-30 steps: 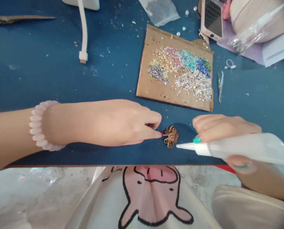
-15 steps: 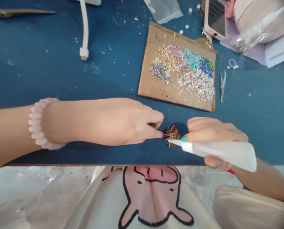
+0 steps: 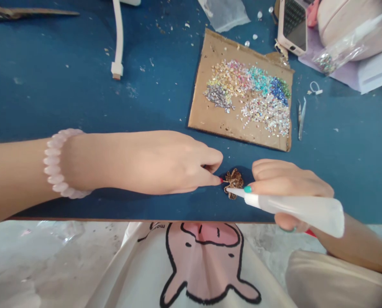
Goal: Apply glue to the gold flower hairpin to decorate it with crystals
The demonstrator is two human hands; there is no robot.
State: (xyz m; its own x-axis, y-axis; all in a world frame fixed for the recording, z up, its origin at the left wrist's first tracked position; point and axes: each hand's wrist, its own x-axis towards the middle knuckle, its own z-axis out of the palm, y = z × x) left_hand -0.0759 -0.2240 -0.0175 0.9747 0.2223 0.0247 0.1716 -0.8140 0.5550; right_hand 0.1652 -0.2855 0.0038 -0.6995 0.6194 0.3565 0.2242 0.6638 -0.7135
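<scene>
Left hand: pinching ornament at its edge
Right hand: clamping around bottle, tip overlapping ornament
Cardboard: carrying coloured gems
Clear bag: holding bright bits

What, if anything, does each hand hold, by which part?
Right hand: translucent white plastic squeeze bottle, by its nozzle half. Left hand: apparently the brown petalled ornament, by its thin stem.

A small bronze-brown flower-shaped ornament, its ruffled petals glinting, sits low over the blue tabletop near the front edge; a thin stem juts toward the left hand. The translucent white squeeze bottle lies almost level in the right hand — its tapered nozzle overlaps a lower petal, though whether they touch is unclear. Its rounded base points rightward, tilted slightly toward the wearer.
</scene>
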